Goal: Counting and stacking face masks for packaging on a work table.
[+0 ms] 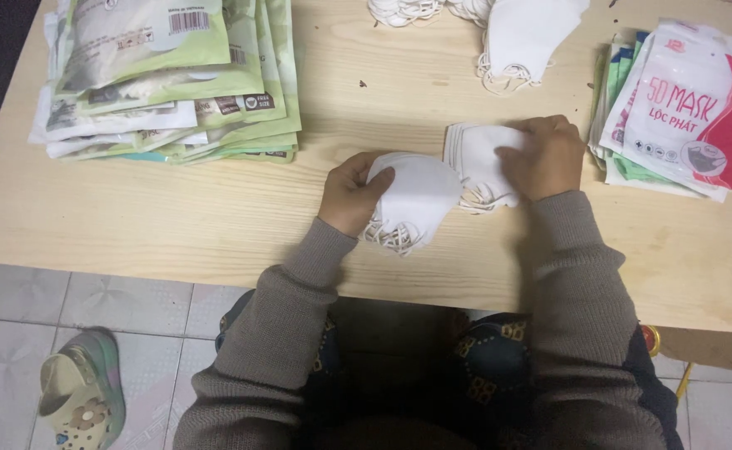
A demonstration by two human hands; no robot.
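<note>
My left hand (pixel 348 196) grips a small stack of folded white face masks (pixel 416 200) with their ear loops hanging toward me, just above the wooden table (pixel 216 208). My right hand (pixel 545 156) presses down on a second stack of white masks (pixel 476 160) lying flat on the table, right beside the first. The two stacks touch or nearly touch. Both arms wear grey-brown knit sleeves.
A tall pile of green-and-white flat packets (pixel 166 79) fills the back left. A pile of packets topped by a red-and-white one (pixel 683 104) lies at the right. More loose white masks (pixel 516 37) sit at the back. A clog (pixel 82 400) lies on the tiled floor.
</note>
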